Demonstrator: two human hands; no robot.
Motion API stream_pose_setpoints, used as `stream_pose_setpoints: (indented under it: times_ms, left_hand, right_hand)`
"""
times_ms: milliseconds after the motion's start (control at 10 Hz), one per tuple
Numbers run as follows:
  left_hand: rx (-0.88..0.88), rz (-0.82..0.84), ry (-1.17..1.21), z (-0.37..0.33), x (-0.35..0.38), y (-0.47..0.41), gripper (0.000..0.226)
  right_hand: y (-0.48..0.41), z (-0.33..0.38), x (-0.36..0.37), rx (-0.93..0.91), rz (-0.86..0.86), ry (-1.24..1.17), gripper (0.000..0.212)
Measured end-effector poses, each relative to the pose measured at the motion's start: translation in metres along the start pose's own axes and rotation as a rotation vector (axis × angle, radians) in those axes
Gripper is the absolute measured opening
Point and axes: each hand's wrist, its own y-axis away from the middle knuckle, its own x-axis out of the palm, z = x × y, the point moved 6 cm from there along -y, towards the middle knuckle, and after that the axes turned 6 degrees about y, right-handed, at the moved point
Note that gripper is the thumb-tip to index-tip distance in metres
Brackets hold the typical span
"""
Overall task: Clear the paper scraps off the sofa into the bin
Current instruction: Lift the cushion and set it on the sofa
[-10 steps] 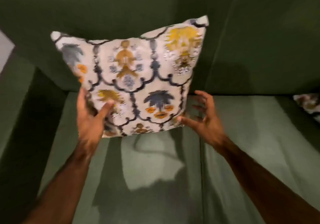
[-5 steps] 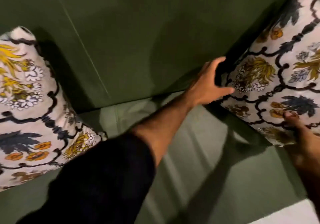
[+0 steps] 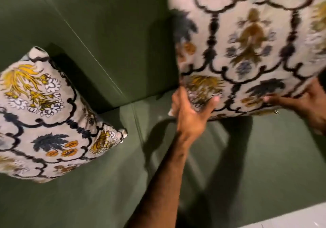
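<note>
A patterned cushion [image 3: 247, 51] is held up off the green sofa [image 3: 109, 183] by both hands, its lower edge raised clear of the seat and its shadow cast on the upholstery beneath. The left hand [image 3: 191, 112] is clamped on the cushion's lower left corner, thumb spread across the front face and fingers tucked behind. The right hand [image 3: 305, 102] is closed on the lower right edge, partly cut off by the frame. The cushion is blurred, so its print of dark scalloped lines, ochre flowers and grey-blue palms is only loosely made out. A second cushion [image 3: 47, 118] of the same print is propped at the left, leaning against the sofa back, well apart from the raised one. A small pale speck, possibly a paper scrap [image 3: 170, 112], is seen on the seat just beside the left hand's fingers, though it cannot be told for certain. A strip of pale floor [image 3: 291, 218] is seen at the lower right corner.
</note>
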Motion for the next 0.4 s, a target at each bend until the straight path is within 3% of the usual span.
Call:
stream_pose_setpoints:
  times_ms: [100, 200, 300, 400]
  left_hand:
    - [0.041, -0.200, 0.006, 0.027, -0.067, 0.023, 0.101]
    - [0.001, -0.223, -0.044, 0.034, -0.091, 0.030, 0.101]
    - [-0.089, -0.125, -0.039, 0.030, -0.103, 0.034, 0.103]
    - [-0.135, -0.090, -0.149, 0.013, -0.123, 0.051, 0.110]
  right_hand:
    - [-0.010, 0.028, 0.061, 0.019, 0.183, 0.028, 0.118]
    - [-0.012, 0.036, 0.090, 0.010, 0.214, 0.056, 0.115]
    - [0.002, 0.051, 0.094, 0.081, 0.191, 0.131, 0.112]
    - [0.027, 0.078, 0.071, 0.023, -0.068, 0.342, 0.131]
